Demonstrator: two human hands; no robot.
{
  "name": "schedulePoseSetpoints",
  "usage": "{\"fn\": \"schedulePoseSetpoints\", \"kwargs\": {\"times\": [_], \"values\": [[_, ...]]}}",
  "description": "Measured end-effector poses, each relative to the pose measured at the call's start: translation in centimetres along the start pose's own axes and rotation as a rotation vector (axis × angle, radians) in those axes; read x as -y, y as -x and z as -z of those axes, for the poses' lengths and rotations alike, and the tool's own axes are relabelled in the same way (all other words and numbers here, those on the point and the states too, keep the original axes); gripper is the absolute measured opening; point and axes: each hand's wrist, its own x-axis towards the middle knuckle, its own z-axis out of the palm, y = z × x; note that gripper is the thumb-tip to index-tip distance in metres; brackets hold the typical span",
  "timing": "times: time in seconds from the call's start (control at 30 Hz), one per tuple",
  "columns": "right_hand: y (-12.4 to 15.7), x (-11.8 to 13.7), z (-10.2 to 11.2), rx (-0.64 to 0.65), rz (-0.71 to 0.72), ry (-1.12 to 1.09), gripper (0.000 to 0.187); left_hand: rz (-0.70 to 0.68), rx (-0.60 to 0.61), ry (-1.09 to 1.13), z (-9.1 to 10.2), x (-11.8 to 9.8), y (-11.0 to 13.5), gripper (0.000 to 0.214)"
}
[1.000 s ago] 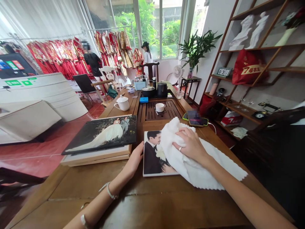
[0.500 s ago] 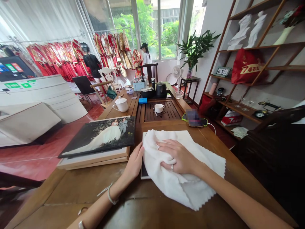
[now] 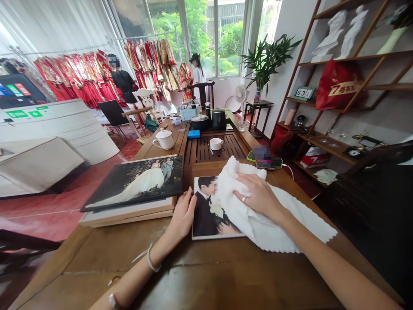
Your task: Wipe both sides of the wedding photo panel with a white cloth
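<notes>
Room: bridal shop; red gowns point(image 3: 74, 77) far left, window behind, shelves point(image 3: 348, 86) right. Surface: long wooden table point(image 3: 206, 271). Left: large framed photo point(image 3: 137, 181) on a stack. Near centre: left hand point(image 3: 183, 215), fingers relaxed, steadying the left edge of a portrait photo point(image 3: 206, 211). Right hand point(image 3: 260, 196), fingers spread flat, pressing a white cloth point(image 3: 274, 219) onto its right part. Far: teacup point(image 3: 216, 144), phone point(image 3: 266, 162). Risk: a hard push could slide the photo or sweep the cloth into the phone.
</notes>
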Motion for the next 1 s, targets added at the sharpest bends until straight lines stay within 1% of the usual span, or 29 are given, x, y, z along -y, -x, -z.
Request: {"fn": "schedulePoseSetpoints", "kwargs": {"times": [0.13,0.23,0.3,0.37,0.43,0.5,0.57,0.7,0.77,0.87,1.0], "values": [[0.0,2.2,-0.3,0.046,0.132,-0.074,0.033,0.030,0.020,0.057,-0.1,0.2,0.0,0.051],[0.4,4.1,-0.1,0.124,0.293,-0.176,0.036,0.074,0.029,0.092,-0.1,0.3,0.1,0.054],[0.8,5.0,0.2,0.182,0.396,-0.242,0.037,0.043,0.033,0.128,0.0,0.3,0.2,0.053],[1.2,5.4,0.7,0.224,0.471,-0.289,0.039,0.000,0.042,0.154,0.1,0.4,0.3,0.052],[1.4,5.2,1.1,0.240,0.500,-0.314,0.039,0.012,0.039,0.159,0.2,0.4,0.3,0.052],[1.5,4.5,1.4,0.229,0.473,-0.310,0.035,0.074,0.032,0.149,0.2,0.2,0.3,0.051],[1.4,3.4,1.5,0.198,0.409,-0.278,0.031,0.114,0.037,0.134,0.2,0.0,0.4,0.052],[1.2,0.8,1.5,0.113,0.275,-0.192,0.032,0.115,0.048,0.112,0.3,-0.2,0.4,0.054],[1.0,0.0,1.5,0.091,0.215,-0.150,0.032,0.119,0.049,0.109,0.3,-0.2,0.4,0.055],[0.6,-0.3,1.4,0.080,0.166,-0.108,0.031,0.129,0.048,0.107,0.3,0.0,0.4,0.056],[-0.5,0.9,0.5,0.093,0.162,-0.084,0.030,0.137,0.042,0.115,0.3,0.2,0.5,0.059]]}}
